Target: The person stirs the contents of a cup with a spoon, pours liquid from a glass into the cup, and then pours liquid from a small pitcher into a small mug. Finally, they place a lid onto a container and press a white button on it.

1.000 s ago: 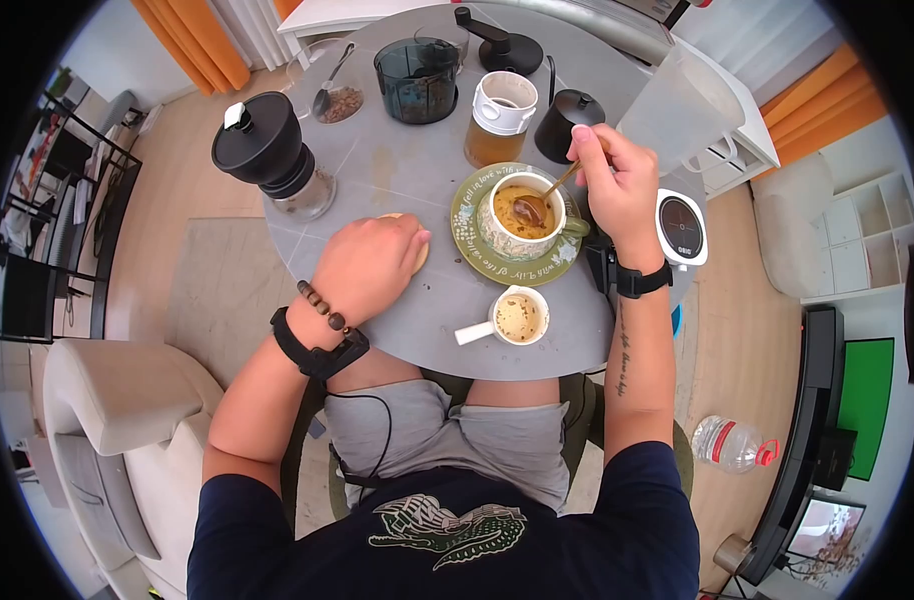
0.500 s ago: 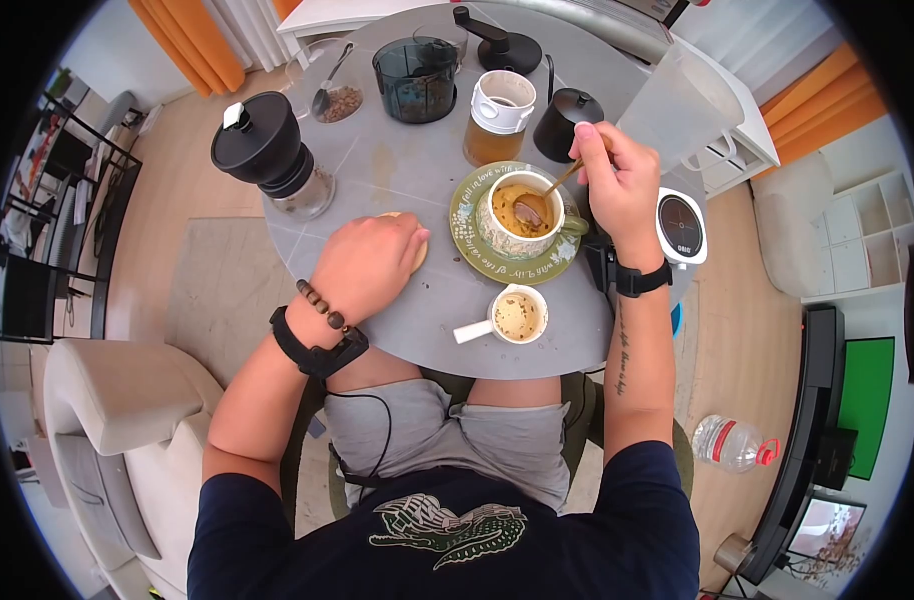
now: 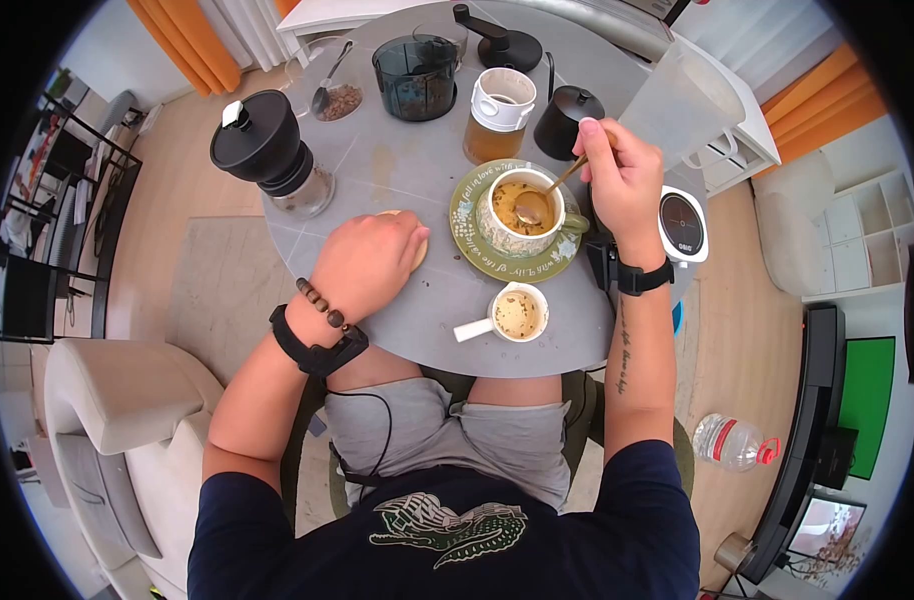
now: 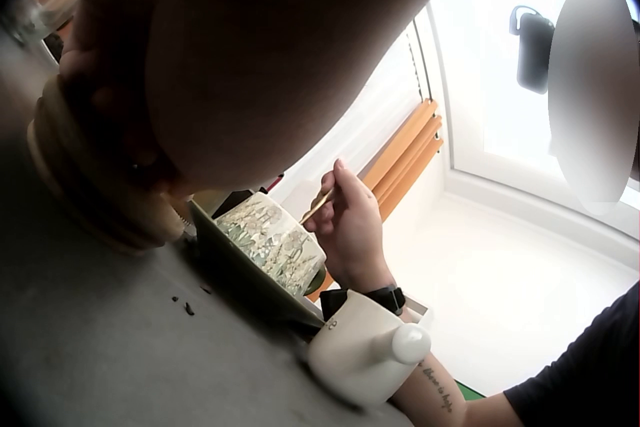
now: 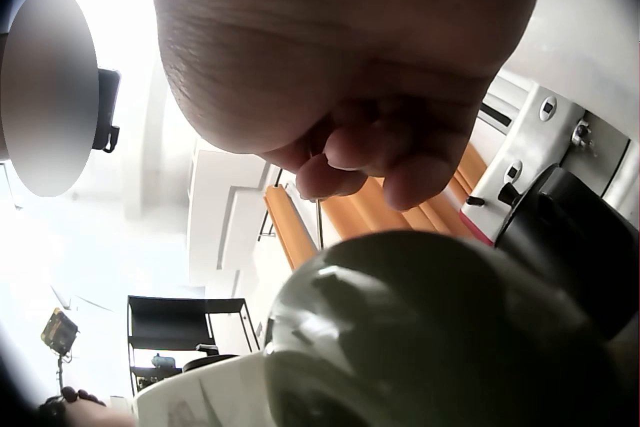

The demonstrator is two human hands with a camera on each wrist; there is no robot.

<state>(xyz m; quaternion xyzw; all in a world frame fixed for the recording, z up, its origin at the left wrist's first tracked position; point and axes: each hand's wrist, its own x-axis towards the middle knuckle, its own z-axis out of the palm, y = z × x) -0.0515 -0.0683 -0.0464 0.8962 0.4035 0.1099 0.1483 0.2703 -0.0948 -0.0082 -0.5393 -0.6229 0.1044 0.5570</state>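
Note:
My right hand (image 3: 625, 185) pinches the handle of a gold-coloured spoon (image 3: 569, 172) above a patterned cup (image 3: 517, 243). The spoon's bowl lies in yellowish-brown liquid with dark bits floating in it. A green saucer (image 3: 467, 250) with white lettering carries the cup, whose green handle (image 5: 400, 317) looms close in the right wrist view. My left hand (image 3: 365, 262) grips a pale, round, wood-coloured piece (image 4: 95, 182) on the table, left of the saucer, and largely covers it. A small white pot (image 3: 518, 314) with a straight handle and dark bits inside stands in front of the saucer.
Behind the saucer stand a jar (image 3: 497, 135) of amber liquid and a black kettle (image 3: 571, 122). A hand grinder (image 3: 267, 150) is at the table's left, a dark clear container (image 3: 415, 80) at the back. A white scale (image 3: 683, 225) lies at right, near a tall clear pitcher (image 3: 682, 105).
The spoon's bowl has shifted slightly within the cup, and the liquid's surface looks different around it. My right hand moved only a little; the left hand has stayed in place.

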